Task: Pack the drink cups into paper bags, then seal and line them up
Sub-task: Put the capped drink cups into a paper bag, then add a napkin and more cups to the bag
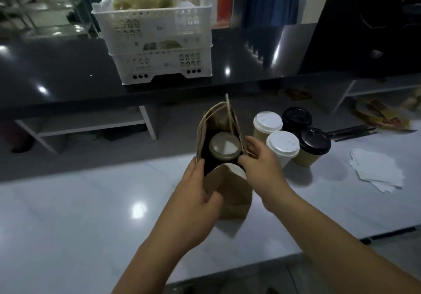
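A brown paper bag (234,193) with twine handles stands open on the white counter (91,214). Inside it a cup with a pale lid (224,148) sits upright, and a second white lid (238,170) shows at the near edge. My left hand (196,193) grips the bag's left rim, thumb on its front. My right hand (262,161) holds the right rim at the mouth. To the right of the bag stand two white-lidded cups (267,121) (282,145) and two black-lidded cups (296,117) (314,144).
A stack of white napkins (378,170) lies at the right. Two stacked white crates (157,43) with a bag of greens sit on the dark raised ledge (57,70) behind. A dark utensil (350,132) lies beyond the cups.
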